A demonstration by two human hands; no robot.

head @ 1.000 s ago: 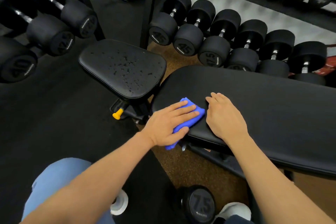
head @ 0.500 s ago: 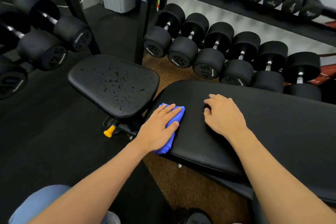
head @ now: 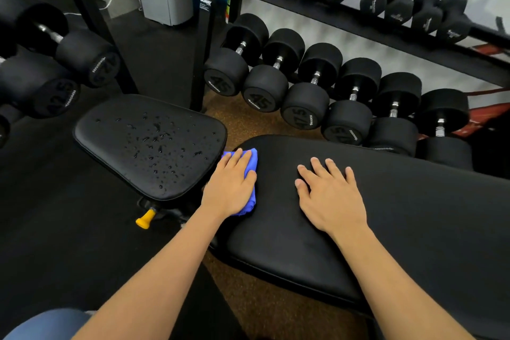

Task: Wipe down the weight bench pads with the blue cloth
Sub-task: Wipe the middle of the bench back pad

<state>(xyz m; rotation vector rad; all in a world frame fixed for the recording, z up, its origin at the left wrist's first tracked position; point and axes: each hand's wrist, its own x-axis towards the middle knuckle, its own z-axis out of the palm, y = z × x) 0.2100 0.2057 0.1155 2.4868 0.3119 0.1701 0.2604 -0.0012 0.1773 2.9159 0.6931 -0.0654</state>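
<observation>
The left hand (head: 230, 185) presses the blue cloth (head: 253, 160) with straight fingers at the left end of the back pad (head: 414, 229). The right hand (head: 331, 199) rests flat there, holding nothing. Next, I judge, comes the droplet-covered seat pad (head: 110, 130).

The person's left forearm (head: 154, 270) and right forearm (head: 386, 270) are bare all the way to the wrists, and the left hand (head: 230, 188) and right hand (head: 331, 196) are bare as well. Short, trimmed fingernails (head: 298, 183) show on the right hand. In the lower left corner a leg (head: 41, 324) wears light blue fabric, seemingly denim, though only a small rounded patch is in view.
</observation>
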